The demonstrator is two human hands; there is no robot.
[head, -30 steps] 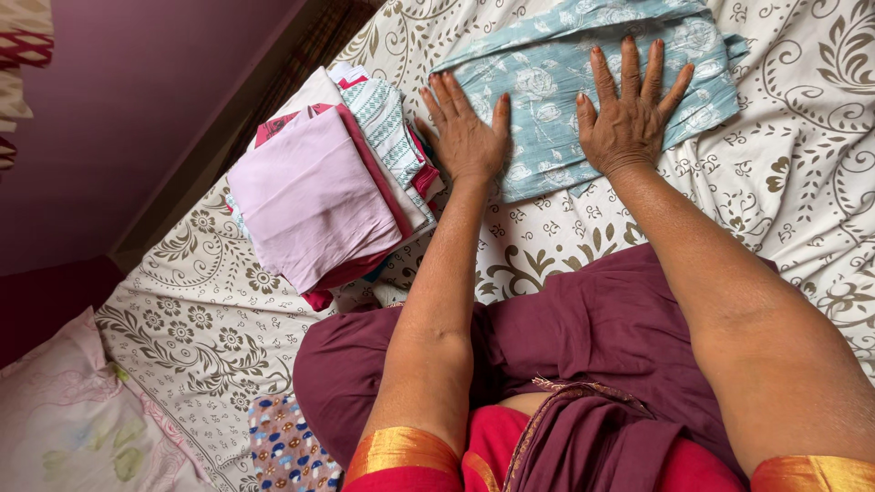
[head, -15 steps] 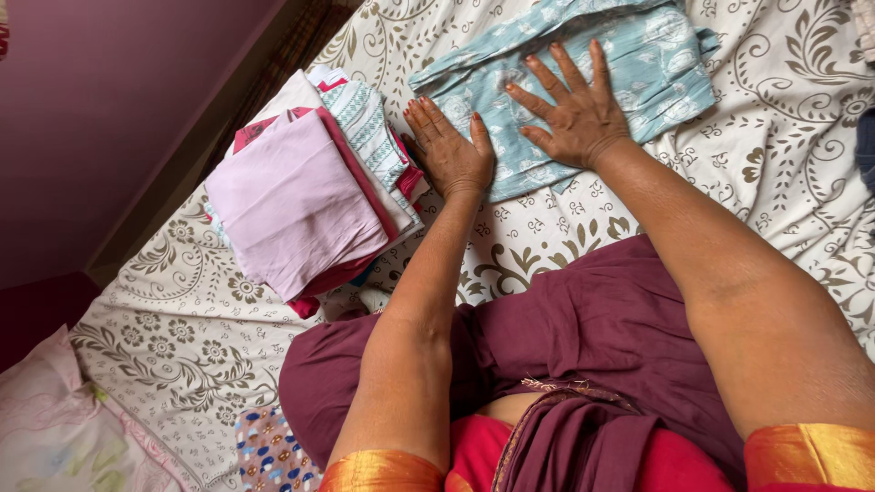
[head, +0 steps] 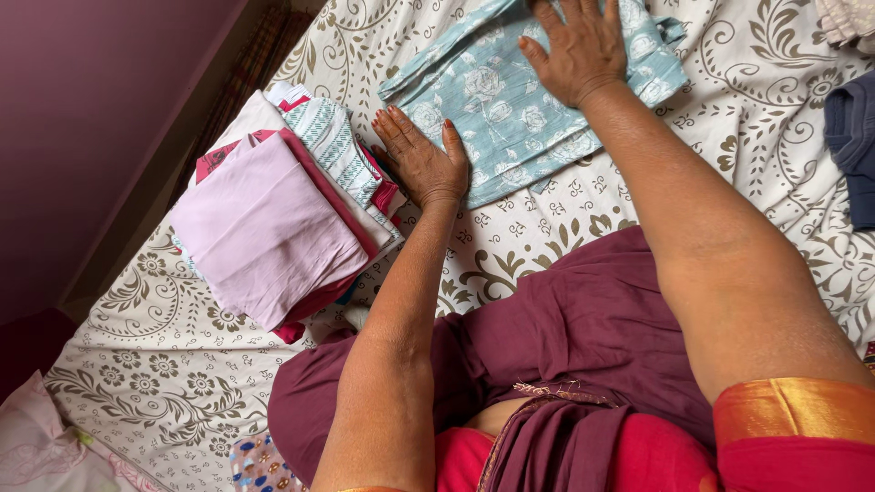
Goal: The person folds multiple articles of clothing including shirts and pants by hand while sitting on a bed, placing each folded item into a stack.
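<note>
On folded blue garment (head: 510, 109): 2 flat hands (head: 421, 162) (head: 583, 50)

A home bedroom, it seems: a bed (head: 747, 109) under a cream floral-patterned sheet, a stack of folded clothes (head: 283, 219), a pillow (head: 36, 446) beside a plum-coloured wall (head: 82, 109).

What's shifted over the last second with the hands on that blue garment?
The right hand slid across the light blue floral garment toward its far edge, palm flat. The left hand moved off the cloth's middle to its near left corner, beside the stack of folded clothes. Neither hand grips anything. The stack and the patterned bedsheet stayed as they were.
</note>
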